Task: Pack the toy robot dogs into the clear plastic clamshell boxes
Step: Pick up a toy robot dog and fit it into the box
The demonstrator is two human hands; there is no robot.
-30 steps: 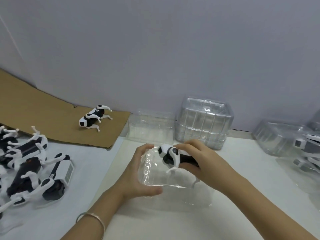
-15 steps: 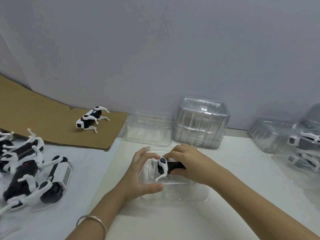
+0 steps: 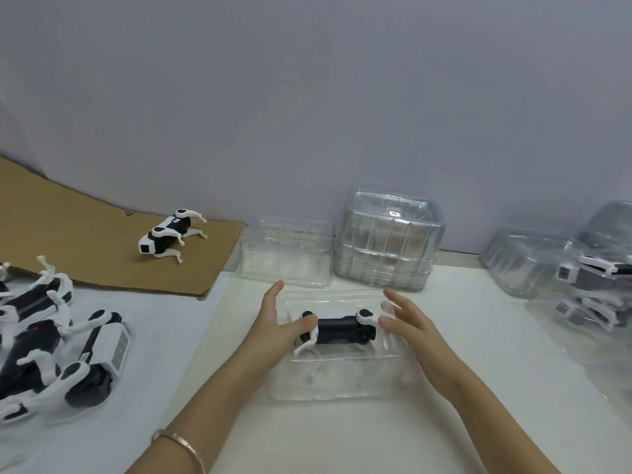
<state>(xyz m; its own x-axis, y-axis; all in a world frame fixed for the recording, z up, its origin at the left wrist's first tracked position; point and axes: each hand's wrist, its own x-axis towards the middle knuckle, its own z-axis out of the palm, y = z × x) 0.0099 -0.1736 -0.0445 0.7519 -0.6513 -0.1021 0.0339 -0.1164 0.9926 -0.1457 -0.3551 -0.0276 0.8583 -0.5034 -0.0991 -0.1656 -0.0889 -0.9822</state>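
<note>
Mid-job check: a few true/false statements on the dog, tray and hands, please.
1. A toy dog lies in the open clamshell tray. True.
2. The right hand holds that dog lifted above the tray. False: its fingers are straight, beside the dog's end.
3. A second dog is alone on the cardboard. True.
4. The stack of clear boxes sits on the cardboard. False: it stands right of the cardboard.

The left hand (image 3: pixel 273 323) and right hand (image 3: pixel 410 323) are bare, with slender fingers; the left forearm (image 3: pixel 212 388) and right forearm (image 3: pixel 478 398) are uncovered down to the view's lower edge; the left wrist wears a thin bangle (image 3: pixel 184 443), a plain, smooth metal band of pale rose-gold tone; a faint sheen runs along its rim.
</note>
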